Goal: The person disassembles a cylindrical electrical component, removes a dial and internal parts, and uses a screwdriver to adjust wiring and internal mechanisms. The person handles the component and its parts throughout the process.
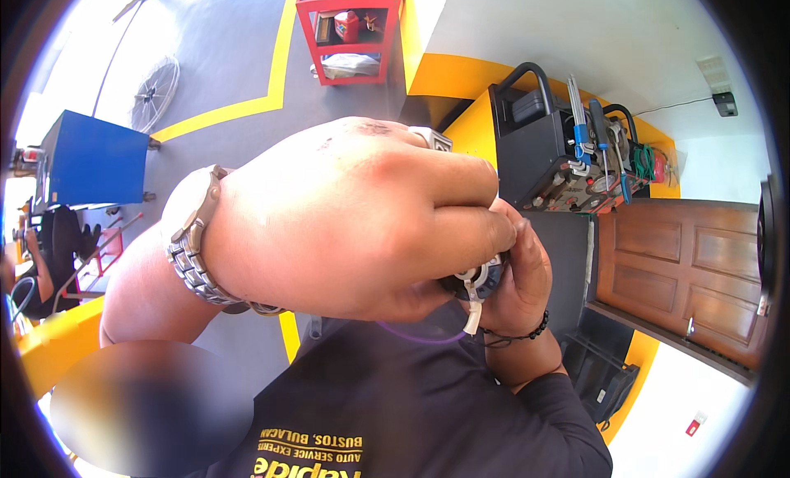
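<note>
My left hand (354, 214), with a metal watch (196, 251) on its wrist and a ring, fills the middle of the head view. Its fingers bend down and pinch toward a small dark, round part with silvery metal and a pale tab (473, 301). From the right, my right hand (531, 280) closes round the same part, a beaded bracelet at the wrist. The two hands meet in front of my dark shirt (411, 387). The left hand covers most of the part, so its exact kind cannot be made out.
A red trolley (350, 46) with bottles stands ahead. At the right are a black machine (535, 149) hung with hand tools and a brown wooden door (683, 272). A blue cabinet (103, 161) stands left, near another person (49, 264).
</note>
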### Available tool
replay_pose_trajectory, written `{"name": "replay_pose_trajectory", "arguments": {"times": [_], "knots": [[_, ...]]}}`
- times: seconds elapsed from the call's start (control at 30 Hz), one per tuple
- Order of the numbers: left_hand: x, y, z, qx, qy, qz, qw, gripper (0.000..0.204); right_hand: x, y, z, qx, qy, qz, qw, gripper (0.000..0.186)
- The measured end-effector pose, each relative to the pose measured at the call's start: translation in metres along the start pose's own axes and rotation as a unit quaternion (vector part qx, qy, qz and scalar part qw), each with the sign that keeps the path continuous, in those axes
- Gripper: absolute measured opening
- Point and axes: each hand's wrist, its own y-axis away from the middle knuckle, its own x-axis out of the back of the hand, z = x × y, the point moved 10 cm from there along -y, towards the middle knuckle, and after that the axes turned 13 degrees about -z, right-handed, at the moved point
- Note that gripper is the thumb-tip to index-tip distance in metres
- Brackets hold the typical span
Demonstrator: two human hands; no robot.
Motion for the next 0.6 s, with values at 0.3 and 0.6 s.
{"name": "replay_pose_trajectory", "arguments": {"times": [0.3, 0.6], "knots": [[-0.002, 0.001, -0.001, 0.02, 0.04, -0.055, 0.997, 0.022, 0.008, 0.007, 0.01, -0.025, 0.141, 0.034, 0.989, 0.042], [-0.007, 0.002, -0.003, 0.026, 0.036, -0.045, 0.998, 0.022, 0.024, -0.001, 0.031, -0.087, 0.072, -0.018, 0.993, 0.059]]}}
